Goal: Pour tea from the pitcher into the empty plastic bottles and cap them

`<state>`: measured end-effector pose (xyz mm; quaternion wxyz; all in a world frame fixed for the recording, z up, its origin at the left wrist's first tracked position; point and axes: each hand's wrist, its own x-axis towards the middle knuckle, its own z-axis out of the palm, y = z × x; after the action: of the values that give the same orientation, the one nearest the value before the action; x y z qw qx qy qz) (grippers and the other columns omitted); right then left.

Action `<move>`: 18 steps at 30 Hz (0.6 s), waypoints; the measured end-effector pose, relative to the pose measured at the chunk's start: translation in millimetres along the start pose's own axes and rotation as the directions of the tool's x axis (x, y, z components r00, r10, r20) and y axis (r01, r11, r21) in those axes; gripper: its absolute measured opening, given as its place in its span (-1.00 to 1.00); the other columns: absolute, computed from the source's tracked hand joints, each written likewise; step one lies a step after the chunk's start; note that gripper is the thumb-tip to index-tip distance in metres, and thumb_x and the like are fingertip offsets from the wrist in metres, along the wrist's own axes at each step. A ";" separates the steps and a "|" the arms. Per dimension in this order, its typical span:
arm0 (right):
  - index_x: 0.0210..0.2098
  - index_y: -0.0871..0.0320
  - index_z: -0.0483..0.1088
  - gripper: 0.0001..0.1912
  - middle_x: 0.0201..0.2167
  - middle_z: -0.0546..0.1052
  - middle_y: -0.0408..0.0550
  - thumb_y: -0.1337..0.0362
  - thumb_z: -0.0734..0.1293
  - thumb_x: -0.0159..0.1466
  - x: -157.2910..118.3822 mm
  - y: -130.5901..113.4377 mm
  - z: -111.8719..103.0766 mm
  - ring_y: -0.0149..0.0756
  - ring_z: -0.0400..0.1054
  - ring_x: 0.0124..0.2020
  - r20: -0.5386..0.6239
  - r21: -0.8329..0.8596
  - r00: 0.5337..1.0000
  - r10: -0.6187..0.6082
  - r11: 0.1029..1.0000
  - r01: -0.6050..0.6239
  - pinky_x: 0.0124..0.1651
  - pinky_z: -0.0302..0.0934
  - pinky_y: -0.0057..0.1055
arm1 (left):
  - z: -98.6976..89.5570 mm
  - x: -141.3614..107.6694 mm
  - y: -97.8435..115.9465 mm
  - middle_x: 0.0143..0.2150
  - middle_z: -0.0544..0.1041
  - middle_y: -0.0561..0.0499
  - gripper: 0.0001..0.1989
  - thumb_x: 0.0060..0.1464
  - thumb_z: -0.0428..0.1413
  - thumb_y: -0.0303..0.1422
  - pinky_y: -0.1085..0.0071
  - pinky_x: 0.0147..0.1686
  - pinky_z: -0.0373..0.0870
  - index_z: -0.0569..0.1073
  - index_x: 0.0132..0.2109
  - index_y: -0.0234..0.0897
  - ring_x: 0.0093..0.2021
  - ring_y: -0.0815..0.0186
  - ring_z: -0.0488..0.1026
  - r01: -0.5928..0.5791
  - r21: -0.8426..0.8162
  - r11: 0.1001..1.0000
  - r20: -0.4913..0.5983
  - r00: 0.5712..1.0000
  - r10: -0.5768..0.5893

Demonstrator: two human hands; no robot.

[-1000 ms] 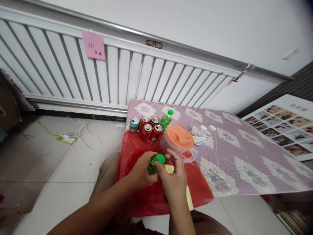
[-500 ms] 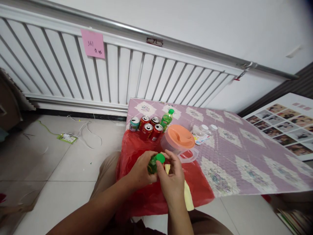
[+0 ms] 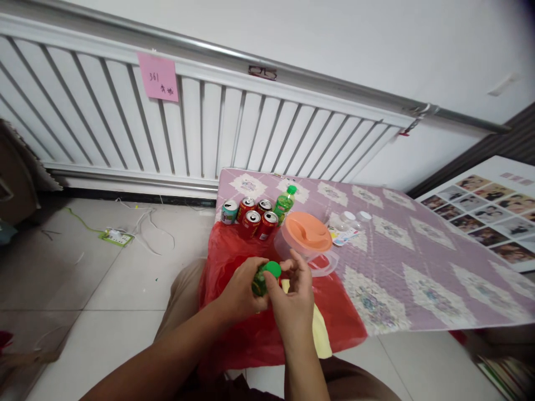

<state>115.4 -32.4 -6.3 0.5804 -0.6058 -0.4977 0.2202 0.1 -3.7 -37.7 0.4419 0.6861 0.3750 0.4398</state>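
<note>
My left hand (image 3: pixel 243 289) is wrapped round a green bottle (image 3: pixel 259 283) above a red plastic sheet (image 3: pixel 334 317). My right hand (image 3: pixel 292 289) has its thumb and a finger at the bottle's green cap (image 3: pixel 273 269); its other fingers are bent. Part of a yellow cloth (image 3: pixel 321 334) shows beside my right wrist. Just beyond my hands is a clear pitcher with an orange lid (image 3: pixel 308 231). Several drink cans (image 3: pixel 251 223) stand to its left, with a second green bottle (image 3: pixel 285 204) upright behind them.
Two clear bottles (image 3: pixel 348 221) stand right of the pitcher on the flowered tablecloth (image 3: pixel 393 234). A white radiator (image 3: pixel 192 122) lines the wall behind. A photo board (image 3: pixel 489 211) is at the right. On the floor at the left lies a power strip (image 3: pixel 116 238) with cables.
My right hand's fingers have shifted slightly at the cap, with the index finger raised a little. The bottle stays in my left hand, and the view has moved slightly.
</note>
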 end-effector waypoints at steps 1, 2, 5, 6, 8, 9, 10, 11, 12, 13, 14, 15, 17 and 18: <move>0.20 0.00 0.28 -0.37 -0.16 0.40 -0.11 0.20 0.43 0.16 -0.1 0.7 -0.1 -0.25 0.37 -0.09 -0.003 -0.005 1.000 -0.017 1.000 0.017 0.05 0.30 -0.21 | -0.4 0.0 0.5 -0.02 0.48 -0.09 -0.42 -0.11 0.26 -0.48 0.23 -0.04 0.45 0.32 0.10 -0.19 0.00 0.13 0.47 0.013 0.003 1.000 0.006 1.000 -0.013; 0.21 0.00 0.27 -0.39 -0.16 0.41 -0.10 0.21 0.41 0.18 -0.5 1.0 -0.6 -0.25 0.37 -0.09 0.000 -0.004 0.999 -0.033 0.999 0.033 0.05 0.29 -0.22 | -0.8 0.1 1.1 -0.02 0.49 -0.08 -0.41 -0.11 0.26 -0.49 0.23 -0.04 0.46 0.32 0.11 -0.18 0.00 0.13 0.47 0.023 0.006 1.000 0.015 1.000 -0.023; 0.24 0.01 0.24 -0.42 -0.06 0.47 -0.03 0.25 0.35 0.24 -2.4 0.2 -3.2 -0.23 0.39 -0.01 0.047 0.033 0.997 -0.057 0.998 0.055 0.11 0.27 -0.20 | -1.7 0.5 1.9 -0.01 0.49 -0.09 -0.41 -0.10 0.26 -0.48 0.23 -0.04 0.46 0.32 0.11 -0.19 0.01 0.12 0.47 0.024 0.003 1.000 0.031 0.999 -0.024; 0.26 0.01 0.22 -0.41 -0.01 0.47 0.00 0.25 0.33 0.24 -2.8 -0.5 -3.9 -0.22 0.38 0.04 0.064 0.045 0.996 -0.055 0.998 0.052 0.13 0.26 -0.19 | -1.6 0.6 1.7 0.00 0.49 -0.11 -0.42 -0.09 0.25 -0.48 0.22 -0.03 0.46 0.31 0.11 -0.20 0.02 0.12 0.47 0.017 -0.003 1.000 0.031 0.999 -0.017; 0.28 0.00 0.19 -0.36 0.08 0.45 0.04 0.24 0.36 0.22 -2.8 -2.1 -4.3 -0.19 0.35 0.11 0.082 0.048 0.996 -0.039 0.998 0.035 0.15 0.26 -0.17 | -1.1 0.6 0.6 0.02 0.47 -0.14 -0.45 -0.09 0.24 -0.47 0.21 -0.02 0.46 0.31 0.09 -0.23 0.03 0.10 0.46 -0.004 -0.019 1.000 0.019 1.000 0.005; 0.27 0.00 0.20 -0.32 0.10 0.43 0.05 0.23 0.39 0.19 -2.3 -2.8 -4.0 -0.17 0.34 0.12 0.083 0.038 0.996 -0.028 0.999 0.025 0.15 0.25 -0.15 | -0.7 0.5 -0.1 0.03 0.47 -0.15 -0.46 -0.09 0.24 -0.46 0.20 -0.02 0.46 0.32 0.07 -0.24 0.04 0.10 0.45 -0.014 -0.025 1.000 0.013 1.000 0.015; 0.26 0.01 0.21 -0.30 0.09 0.43 0.04 0.21 0.42 0.15 -1.7 -3.4 -3.5 -0.16 0.35 0.10 0.075 0.024 0.997 -0.015 1.000 0.014 0.15 0.25 -0.13 | -0.3 0.4 -0.6 0.04 0.46 -0.16 -0.47 -0.09 0.24 -0.46 0.20 -0.01 0.46 0.32 0.06 -0.25 0.04 0.10 0.45 -0.023 -0.027 0.999 0.006 1.000 0.023; 0.25 0.01 0.23 -0.29 0.05 0.43 0.02 0.20 0.44 0.13 -1.0 -3.7 -2.9 -0.15 0.36 0.07 0.067 0.010 0.998 -0.002 1.000 0.001 0.15 0.26 -0.12 | 0.0 0.3 -0.9 0.04 0.46 -0.16 -0.48 -0.09 0.24 -0.45 0.20 -0.01 0.46 0.32 0.05 -0.26 0.04 0.10 0.45 -0.028 -0.027 0.999 0.001 1.000 0.028; 0.23 0.01 0.24 -0.31 0.00 0.44 0.00 0.19 0.44 0.13 -0.5 -3.8 -2.3 -0.16 0.38 0.02 0.060 -0.002 0.998 0.010 1.000 -0.010 0.13 0.27 -0.11 | 0.1 0.2 -0.9 0.04 0.46 -0.17 -0.49 -0.09 0.24 -0.45 0.20 -0.01 0.45 0.32 0.05 -0.26 0.05 0.10 0.45 -0.031 -0.023 0.999 -0.001 1.000 0.031; 0.22 0.02 0.25 -0.33 -0.04 0.45 -0.02 0.19 0.43 0.14 -0.2 -3.7 -2.0 -0.18 0.39 -0.02 0.057 -0.007 0.998 0.018 1.000 -0.018 0.11 0.29 -0.11 | 0.1 0.2 -0.6 0.04 0.46 -0.17 -0.49 -0.08 0.24 -0.44 0.20 0.00 0.45 0.32 0.05 -0.26 0.05 0.10 0.45 -0.031 -0.018 0.999 -0.001 1.000 0.031; 0.22 0.02 0.25 -0.36 -0.07 0.45 -0.02 0.19 0.41 0.17 -0.3 -3.6 -2.0 -0.19 0.40 -0.04 0.060 -0.007 0.998 0.021 1.000 -0.020 0.10 0.30 -0.12 | -0.2 0.3 -0.1 0.04 0.46 -0.16 -0.49 -0.08 0.24 -0.44 0.20 0.00 0.45 0.32 0.06 -0.26 0.06 0.10 0.45 -0.030 -0.014 0.999 -0.001 1.000 0.030; 0.22 0.03 0.25 -0.40 -0.07 0.46 -0.02 0.20 0.39 0.19 -0.8 -3.4 -2.3 -0.20 0.41 -0.04 0.068 -0.001 0.998 0.017 1.000 -0.017 0.09 0.31 -0.13 | -0.5 0.4 0.3 0.05 0.46 -0.16 -0.48 -0.07 0.24 -0.44 0.20 0.01 0.44 0.31 0.07 -0.25 0.06 0.10 0.45 -0.032 -0.011 0.999 0.000 0.999 0.032; 0.22 0.03 0.24 -0.44 0.00 0.47 0.02 0.22 0.34 0.24 -2.3 -3.2 -3.7 -0.20 0.40 0.02 0.104 0.019 0.995 -0.006 1.000 0.004 0.13 0.29 -0.15 | -1.1 0.7 0.8 0.05 0.46 -0.15 -0.45 -0.06 0.23 -0.44 0.21 0.02 0.44 0.30 0.10 -0.25 0.05 0.12 0.46 -0.037 -0.008 0.999 0.003 0.999 0.037; 0.24 0.03 0.23 -0.44 0.04 0.47 0.03 0.24 0.32 0.26 -3.1 -3.4 -4.5 -0.21 0.39 0.06 0.127 0.032 0.992 -0.014 0.999 0.010 0.14 0.28 -0.16 | -1.2 0.8 0.6 0.06 0.46 -0.15 -0.43 -0.07 0.24 -0.43 0.22 0.03 0.44 0.29 0.12 -0.24 0.04 0.12 0.46 -0.039 -0.006 0.999 0.006 0.999 0.039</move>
<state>116.8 -37.9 -3.1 0.5582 -0.5781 -0.5340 0.2627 -0.7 -2.8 -36.7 0.4363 0.6933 0.3591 0.4473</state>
